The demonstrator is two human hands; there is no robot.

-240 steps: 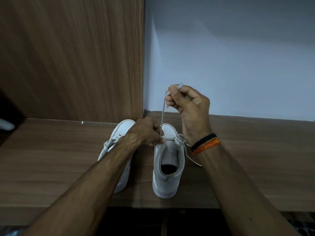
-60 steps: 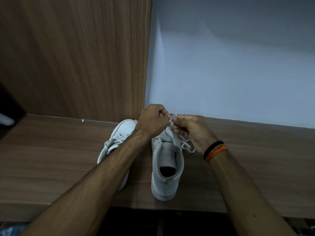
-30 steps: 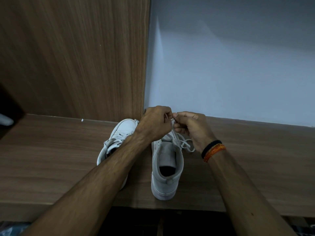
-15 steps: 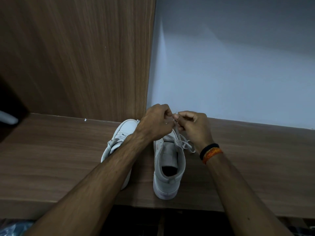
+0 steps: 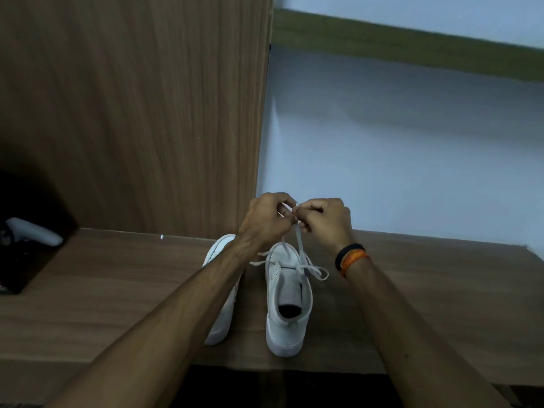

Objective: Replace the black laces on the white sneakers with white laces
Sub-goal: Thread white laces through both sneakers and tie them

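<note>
Both hands, left hand (image 5: 269, 219) and right hand (image 5: 323, 220), pinch the white lace (image 5: 300, 245) above the right sneaker (image 5: 290, 301); an even outward pull would likely seat the knot snugly below the fingertips.

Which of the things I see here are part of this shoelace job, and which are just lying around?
Part of the job:
- right sneaker, being laced
- white lace, pinched by the left hand and the right hand
- left sneaker, partly behind the left forearm

Just lying about:
- grey-white object on a dark surface at far left; too dim to identify
- wristbands on the right wrist
</note>
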